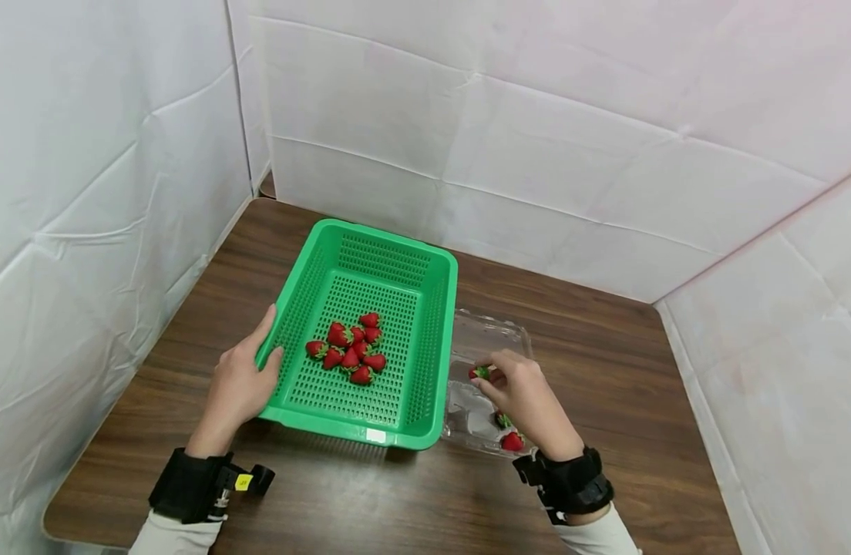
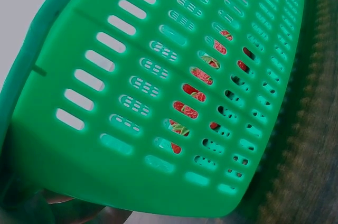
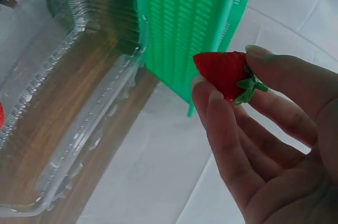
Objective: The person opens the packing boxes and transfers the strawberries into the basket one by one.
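A green perforated basket (image 1: 425, 247) holds several strawberries (image 1: 338, 334) on its bottom. My left hand (image 1: 241, 381) grips the basket's left rim, thumb on the inner side; the left wrist view shows the slotted wall (image 2: 95, 176) filling the picture, with red fruit behind the slots and the fingers mostly hidden. My right hand (image 1: 526, 393) pinches one strawberry (image 3: 219, 71) between thumb and fingertips, its green cap facing the palm. That hand is above a clear plastic clamshell (image 1: 491, 331) just right of the basket. A red strawberry (image 1: 512, 442) and another strawberry (image 1: 502, 420) lie at its near end.
Everything stands on a dark wooden table (image 1: 606, 370). White sheeting (image 1: 536, 154) hangs behind the table and along both sides. The clamshell touches or nearly touches the basket's right side. Each wrist wears a black strap (image 1: 190, 486) with a camera.
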{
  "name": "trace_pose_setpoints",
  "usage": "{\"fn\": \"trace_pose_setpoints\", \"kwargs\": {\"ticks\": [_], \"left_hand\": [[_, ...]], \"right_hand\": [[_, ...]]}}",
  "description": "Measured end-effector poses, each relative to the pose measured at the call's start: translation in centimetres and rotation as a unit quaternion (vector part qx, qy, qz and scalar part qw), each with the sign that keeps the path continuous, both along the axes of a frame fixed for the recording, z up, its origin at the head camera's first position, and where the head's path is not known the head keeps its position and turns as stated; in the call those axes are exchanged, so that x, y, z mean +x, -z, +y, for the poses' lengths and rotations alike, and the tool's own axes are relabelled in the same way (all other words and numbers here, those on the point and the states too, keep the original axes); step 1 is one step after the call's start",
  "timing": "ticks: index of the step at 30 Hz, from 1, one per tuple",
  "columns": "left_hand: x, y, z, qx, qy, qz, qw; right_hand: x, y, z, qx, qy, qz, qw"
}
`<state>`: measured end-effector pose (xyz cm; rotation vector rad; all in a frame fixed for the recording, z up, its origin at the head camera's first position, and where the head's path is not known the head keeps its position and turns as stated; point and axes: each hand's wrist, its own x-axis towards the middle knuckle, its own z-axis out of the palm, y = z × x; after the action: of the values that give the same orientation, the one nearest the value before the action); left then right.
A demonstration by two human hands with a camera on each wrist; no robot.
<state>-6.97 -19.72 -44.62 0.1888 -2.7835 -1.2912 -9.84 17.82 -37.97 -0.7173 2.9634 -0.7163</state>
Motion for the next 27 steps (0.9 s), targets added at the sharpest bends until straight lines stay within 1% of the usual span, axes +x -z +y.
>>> {"fn": "trace_pose_setpoints", "kwargs": {"ticks": [4, 8, 11, 16, 20, 23, 27], "left_hand": [[-0.1, 0.1, 0.1, 0.002, -0.001, 0.010, 0.9999], [-0.1, 0.2, 0.1, 0.003, -0.003, 0.011, 0.9999], [0.0, 0.2, 0.1, 0.004, -0.003, 0.009, 0.9999], [0.0, 0.1, 0.0, 0.001, -0.005, 0.008, 1.0000], [-0.1, 0.1, 0.0, -0.002, -0.005, 0.010, 0.9999], [-0.1, 0.1, 0.0, 0.000, -0.005, 0.010, 0.9999], [0.0, 0.2, 0.1, 0.006, -0.003, 0.008, 0.9999]], "right_hand": [[-0.3, -0.6, -0.4, -0.012, -0.005, 0.005, 1.000], [-0.8, -1.4, -1.1, 0.008, -0.016, 0.026, 1.000], [-1.4, -2.1, -1.8, 0.021, -0.035, 0.038, 0.998], [-2.5, -2.8, -3.3, 0.018, -0.069, 0.040, 0.997], [-3.8, -3.2, -4.9, 0.022, -0.096, 0.030, 0.995], [-5.1, -3.4, -6.2, 0.037, -0.116, 0.007, 0.993], [-6.3, -3.6, -8.0, 0.058, -0.150, -0.022, 0.987]]}}
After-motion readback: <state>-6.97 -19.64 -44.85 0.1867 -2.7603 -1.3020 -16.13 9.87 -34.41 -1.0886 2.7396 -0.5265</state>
